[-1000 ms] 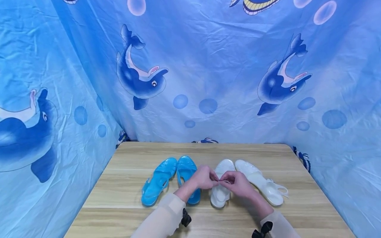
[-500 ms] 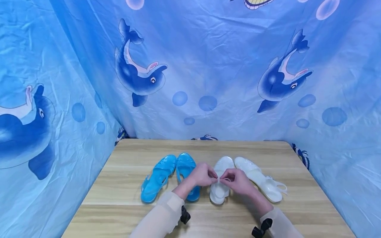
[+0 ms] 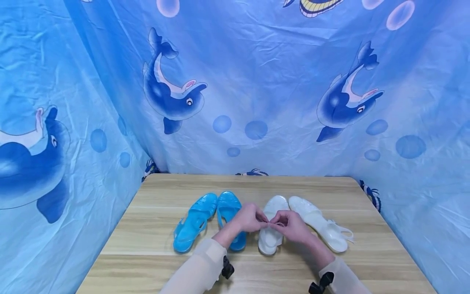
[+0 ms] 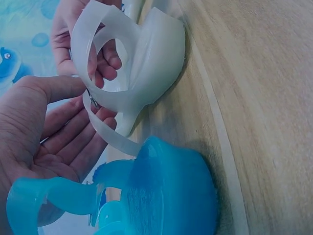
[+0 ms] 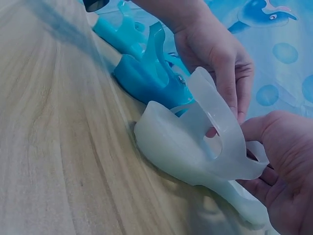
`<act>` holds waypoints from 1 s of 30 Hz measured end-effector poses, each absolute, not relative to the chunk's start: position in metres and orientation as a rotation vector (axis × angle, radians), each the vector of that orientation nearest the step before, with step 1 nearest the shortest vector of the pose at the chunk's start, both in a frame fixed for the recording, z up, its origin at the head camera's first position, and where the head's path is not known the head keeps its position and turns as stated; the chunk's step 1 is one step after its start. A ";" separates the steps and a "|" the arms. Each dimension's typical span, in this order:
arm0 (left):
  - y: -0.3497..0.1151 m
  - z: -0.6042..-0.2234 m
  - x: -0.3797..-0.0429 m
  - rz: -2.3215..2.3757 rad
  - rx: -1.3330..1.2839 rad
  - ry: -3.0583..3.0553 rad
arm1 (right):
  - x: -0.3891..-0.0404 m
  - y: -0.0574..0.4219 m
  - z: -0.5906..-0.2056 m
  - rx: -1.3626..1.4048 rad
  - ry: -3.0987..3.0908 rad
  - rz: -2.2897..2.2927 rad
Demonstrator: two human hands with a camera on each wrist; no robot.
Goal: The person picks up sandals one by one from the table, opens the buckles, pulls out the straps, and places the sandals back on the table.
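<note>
In the head view, the left of two white jelly sandals (image 3: 267, 247) lies flat, toe pointing away. Over its middle my left hand (image 3: 249, 218) and right hand (image 3: 291, 226) meet fingertip to fingertip. Seen from the left wrist, the left thumb and fingers pinch the sandal's ankle strap (image 4: 110, 134) at a small metal buckle (image 4: 91, 98). From the right wrist, the right thumb and fingers pinch the same strap (image 5: 222, 115) where it curves up from the heel. The exact fit of strap and buckle is partly hidden behind fingers.
The second white sandal (image 3: 332, 237) lies angled to the right, its strap sticking out loose. Two blue jelly sandals (image 3: 185, 241) lie to the left, one close under my left forearm. All rest on a wooden table (image 3: 158, 269) before a dolphin-print curtain (image 3: 235, 73).
Both hands stay at the strap, with only slight finger shifts. The head view tilts a little and returns. The sandals keep their places.
</note>
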State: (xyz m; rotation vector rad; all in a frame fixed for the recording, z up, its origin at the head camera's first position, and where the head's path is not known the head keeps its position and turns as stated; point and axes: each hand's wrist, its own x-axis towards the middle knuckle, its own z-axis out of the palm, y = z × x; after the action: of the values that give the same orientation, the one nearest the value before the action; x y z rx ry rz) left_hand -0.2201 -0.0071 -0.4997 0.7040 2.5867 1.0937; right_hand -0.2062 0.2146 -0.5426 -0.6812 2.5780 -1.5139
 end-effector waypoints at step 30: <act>-0.007 -0.501 -0.222 1.061 0.636 2.586 | -0.199 0.208 -0.554 -0.811 2.555 -1.754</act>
State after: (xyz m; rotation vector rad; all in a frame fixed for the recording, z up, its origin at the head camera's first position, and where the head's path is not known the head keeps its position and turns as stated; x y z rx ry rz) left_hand -0.2218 -0.0071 -0.5010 0.6355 2.5859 1.0614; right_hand -0.1987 0.2079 -0.5542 -0.8112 2.5554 -1.7542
